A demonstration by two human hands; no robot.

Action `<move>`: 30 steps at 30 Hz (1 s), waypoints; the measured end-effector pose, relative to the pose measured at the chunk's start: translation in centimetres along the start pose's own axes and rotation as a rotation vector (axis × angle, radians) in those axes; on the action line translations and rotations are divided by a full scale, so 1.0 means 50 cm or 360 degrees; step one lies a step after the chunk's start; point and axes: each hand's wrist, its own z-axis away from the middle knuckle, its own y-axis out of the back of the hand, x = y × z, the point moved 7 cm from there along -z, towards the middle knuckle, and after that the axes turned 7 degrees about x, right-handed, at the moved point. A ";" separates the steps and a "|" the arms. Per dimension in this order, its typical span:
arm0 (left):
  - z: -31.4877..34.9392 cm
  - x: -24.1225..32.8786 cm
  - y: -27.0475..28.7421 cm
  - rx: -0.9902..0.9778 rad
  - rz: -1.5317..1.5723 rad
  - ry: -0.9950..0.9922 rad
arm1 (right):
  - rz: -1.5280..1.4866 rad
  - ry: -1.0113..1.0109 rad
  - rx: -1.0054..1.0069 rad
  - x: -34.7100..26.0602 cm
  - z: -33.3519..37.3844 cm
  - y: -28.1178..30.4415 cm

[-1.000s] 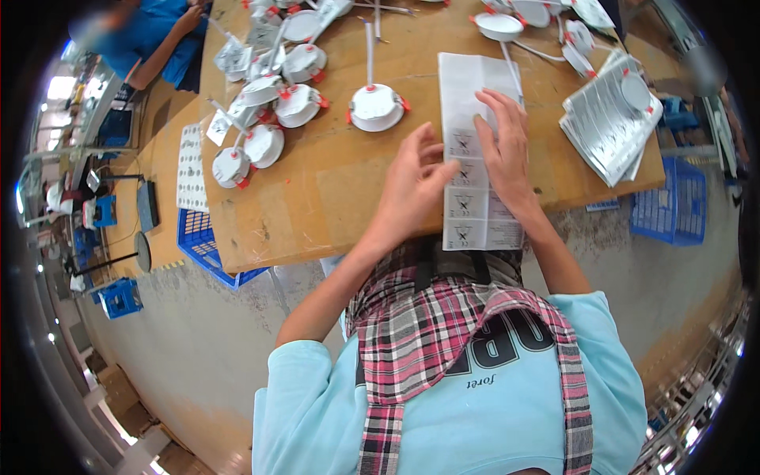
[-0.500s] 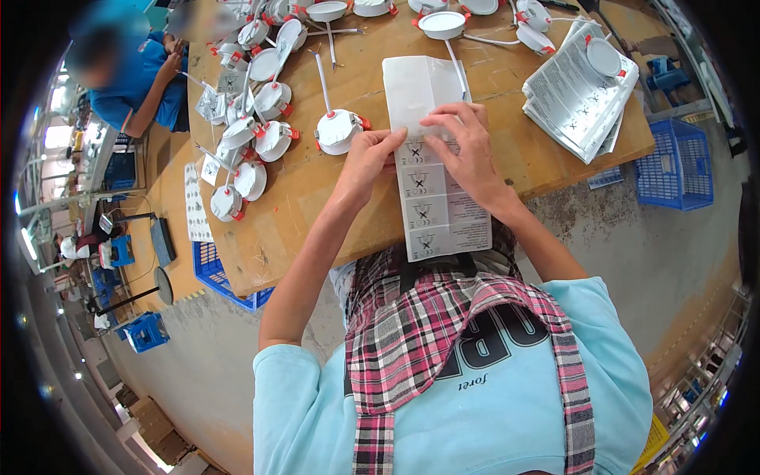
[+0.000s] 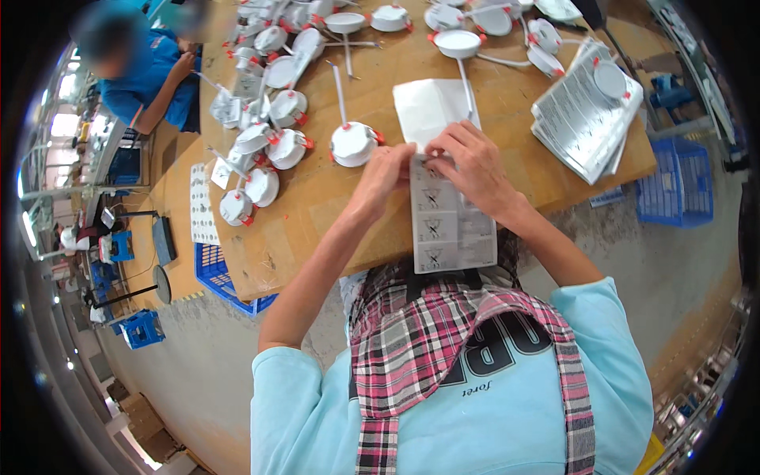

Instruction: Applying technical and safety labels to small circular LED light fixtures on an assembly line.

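Person at work surface, both bare hands in front of the body. Long white paper sheet is lying lengthwise across the near edge, its lower end overhanging toward the lap, its upper part resting on the surface. Small printed panels are showing in a column along its left side; a crease is standing up across it between the hands.

Left hand: fingers narrowed, pinching the left edge of the sheet at the crease. Right hand: fingers bent and bunched against the thumb, pinching the sheet just beside the left fingertips; exact contact is partly hidden by the knuckles.

Round white lamp with red clips is sitting near the left hand, its pale cable pointing away from the person. Beyond the sheet another lamp is lying, its cable running down over the sheet's upper right side. More lamps are crowding the left part of the surface, some touching.

To the right, a stack of printed sheets is lying askew, one lamp resting on top. Blue crates are standing low at either side. Co-worker in a blue shirt is sitting at upper left.
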 end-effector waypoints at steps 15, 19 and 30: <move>-0.033 -0.026 -0.015 0.0032 0.0049 -0.0359 | 0.0198 0.0028 -0.0065 -0.030 -0.010 0.018; -0.054 -0.019 -0.015 -0.0025 -0.0117 -0.0479 | 0.0174 -0.0026 -0.0119 -0.015 -0.020 0.015; -0.013 0.011 -0.014 -0.0134 0.0085 -0.0127 | 0.0028 0.0067 -0.0002 -0.001 -0.011 0.012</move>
